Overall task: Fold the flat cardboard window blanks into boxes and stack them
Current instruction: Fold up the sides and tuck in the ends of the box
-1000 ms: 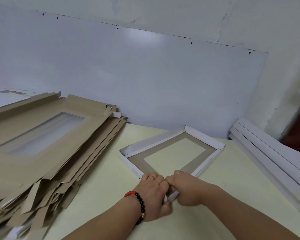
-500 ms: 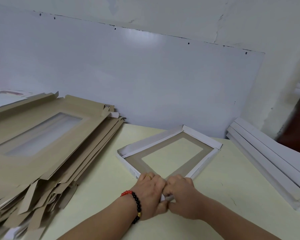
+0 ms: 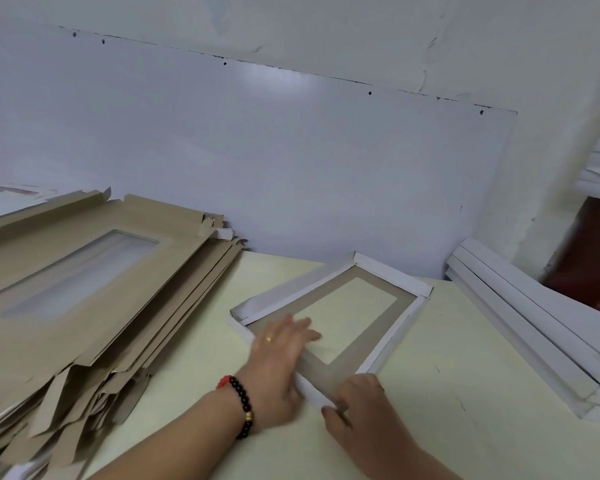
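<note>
One box (image 3: 329, 313) nearly formed mid-table, walls raised; left hand (image 3: 281, 348) spread flat inside, right hand (image 3: 357, 400) pinching its near corner. Left of box, tall blank pile (image 3: 84, 289) unfolded; right, finished stack (image 3: 534, 323).

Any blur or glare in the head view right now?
Head view: left hand is motion-blurred over the box; the flat blanks smear toward the left edge; a soft glare patch sits on the white board; wide-angle bending shows at the edges.

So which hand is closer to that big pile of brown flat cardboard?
Left. The left hand lies flat on the folded box, on the side toward the pile of blanks. The right hand holds the box's near corner, farther away.
</note>
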Demonstrator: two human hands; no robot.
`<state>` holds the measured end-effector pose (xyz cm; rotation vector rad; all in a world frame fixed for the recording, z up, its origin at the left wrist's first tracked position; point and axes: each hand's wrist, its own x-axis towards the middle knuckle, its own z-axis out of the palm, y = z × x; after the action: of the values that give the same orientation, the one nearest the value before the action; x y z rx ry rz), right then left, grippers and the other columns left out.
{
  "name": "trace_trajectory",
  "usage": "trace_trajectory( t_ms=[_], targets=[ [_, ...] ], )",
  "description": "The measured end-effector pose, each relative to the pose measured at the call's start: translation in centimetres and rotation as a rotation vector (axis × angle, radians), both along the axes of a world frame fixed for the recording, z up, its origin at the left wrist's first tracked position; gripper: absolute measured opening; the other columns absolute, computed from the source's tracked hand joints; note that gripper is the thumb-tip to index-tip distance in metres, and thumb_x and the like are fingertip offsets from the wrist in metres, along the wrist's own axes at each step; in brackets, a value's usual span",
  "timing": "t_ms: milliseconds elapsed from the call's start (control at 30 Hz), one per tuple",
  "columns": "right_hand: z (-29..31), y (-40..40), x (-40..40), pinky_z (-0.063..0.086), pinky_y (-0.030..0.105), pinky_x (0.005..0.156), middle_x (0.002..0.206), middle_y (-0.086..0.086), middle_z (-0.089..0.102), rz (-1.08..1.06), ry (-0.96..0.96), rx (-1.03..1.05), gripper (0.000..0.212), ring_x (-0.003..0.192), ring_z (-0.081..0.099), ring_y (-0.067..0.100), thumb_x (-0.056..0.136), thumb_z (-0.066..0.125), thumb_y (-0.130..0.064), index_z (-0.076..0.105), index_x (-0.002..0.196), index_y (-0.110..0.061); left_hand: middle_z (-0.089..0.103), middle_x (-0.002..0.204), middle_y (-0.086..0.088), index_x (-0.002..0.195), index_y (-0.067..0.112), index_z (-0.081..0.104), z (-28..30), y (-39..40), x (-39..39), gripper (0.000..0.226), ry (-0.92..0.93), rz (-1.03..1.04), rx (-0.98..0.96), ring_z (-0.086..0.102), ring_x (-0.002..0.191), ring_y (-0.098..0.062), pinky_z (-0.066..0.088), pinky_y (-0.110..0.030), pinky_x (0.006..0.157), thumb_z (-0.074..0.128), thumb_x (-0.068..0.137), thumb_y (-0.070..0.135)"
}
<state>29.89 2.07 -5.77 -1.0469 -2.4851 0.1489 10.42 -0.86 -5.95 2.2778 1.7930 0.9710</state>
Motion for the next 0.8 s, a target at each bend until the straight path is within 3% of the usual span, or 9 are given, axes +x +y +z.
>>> trace_trajectory(
  t_ms=[67,167,267,333,400,533,633,733,800],
  targets=[
    [0.2,0.4,1.3,0.028,0.019,0.069,0.071,-0.006,0.041,-0.037,-0.009,-0.095,0.023,0.085,0.043,0.014,0.076,0.061,-0.023,0.041,0.066,-0.019,0.012,0.158,0.003,0.143,0.032,0.027,0.8,0.4,-1.8,0.082,0.070,0.244,0.027,0.002,0.147,-0.025,0.000,-0.036,0.118,0.044,0.064,0.018],
    [0.4,1.5,4.1,0.029,0.015,0.063,0.069,-0.012,0.037,-0.063,-0.015,-0.151,0.020,0.074,0.040,0.008,0.070,0.058,-0.020,0.038,0.065,-0.023,0.004,0.161,-0.002,0.147,0.034,0.021,1.4,0.6,-4.5,0.082,-0.026,0.457,-0.209,0.007,0.147,-0.025,0.012,-0.035,0.118,0.048,0.071,0.021],
    [1.2,2.0,6.2,0.031,0.011,0.065,0.077,-0.018,0.039,-0.091,-0.027,-0.134,0.011,0.076,0.046,0.008,0.067,0.050,-0.018,0.047,0.070,-0.028,0.049,0.139,0.001,0.128,0.027,0.053,1.0,0.1,-5.5,0.050,-0.082,0.286,-0.321,0.046,0.128,-0.019,0.036,-0.021,0.100,0.049,0.079,0.016],
    [0.7,2.8,7.2,0.034,0.012,0.082,0.100,-0.015,0.052,-0.060,-0.026,-0.009,0.018,0.093,0.060,0.026,0.066,0.054,-0.017,0.062,0.082,-0.021,0.062,0.111,0.008,0.110,0.026,0.062,0.5,-0.5,-4.7,0.030,0.036,0.210,-0.314,0.056,0.109,-0.014,0.041,-0.020,0.087,0.047,0.085,0.023],
    [0.7,3.0,7.3,0.037,0.026,0.099,0.141,0.001,0.036,-0.200,-0.154,-0.050,0.031,0.129,0.044,0.033,0.083,0.058,-0.031,0.058,0.113,-0.024,0.061,0.103,0.008,0.106,0.024,0.062,0.1,-0.6,-3.7,0.026,0.145,0.215,-0.289,0.053,0.105,-0.012,0.042,-0.024,0.086,0.042,0.091,0.032],
    [1.4,2.6,6.7,0.039,0.024,0.071,0.111,-0.004,0.039,-0.314,-0.293,-0.206,0.025,0.090,0.048,0.013,0.093,0.043,-0.046,0.032,0.077,-0.031,0.062,0.106,-0.001,0.109,0.017,0.060,0.5,-0.1,-1.1,0.027,0.374,0.302,-0.364,0.051,0.107,-0.020,0.043,-0.030,0.088,0.036,0.097,0.024],
    [1.9,2.8,6.6,0.038,0.024,0.074,0.125,-0.010,0.041,-0.301,-0.307,-0.167,0.013,0.100,0.051,0.010,0.094,0.045,-0.046,0.043,0.090,-0.033,0.062,0.108,-0.006,0.112,0.014,0.058,1.3,0.1,-0.1,0.026,0.512,0.336,-0.462,0.053,0.103,-0.022,0.041,-0.029,0.080,0.039,0.096,0.018],
    [1.6,3.7,8.1,0.035,0.022,0.099,0.156,-0.013,0.014,-0.338,-0.168,-0.271,0.060,0.136,0.034,0.007,0.083,0.062,-0.047,0.037,0.137,-0.035,0.058,0.093,0.003,0.125,0.020,0.041,2.3,-0.5,-0.5,0.043,0.200,0.358,-0.454,0.057,0.084,-0.017,0.046,-0.026,0.070,0.049,0.088,0.040],
    [2.2,3.9,8.8,0.039,0.028,0.100,0.155,-0.008,0.020,-0.415,0.107,-0.424,0.087,0.136,0.036,0.013,0.073,0.075,-0.042,0.028,0.146,-0.035,0.059,0.090,0.010,0.139,0.027,0.022,3.0,-0.7,-0.9,0.078,-0.114,0.353,-0.473,0.057,0.074,-0.005,0.045,-0.021,0.060,0.058,0.077,0.056]
  ],
)
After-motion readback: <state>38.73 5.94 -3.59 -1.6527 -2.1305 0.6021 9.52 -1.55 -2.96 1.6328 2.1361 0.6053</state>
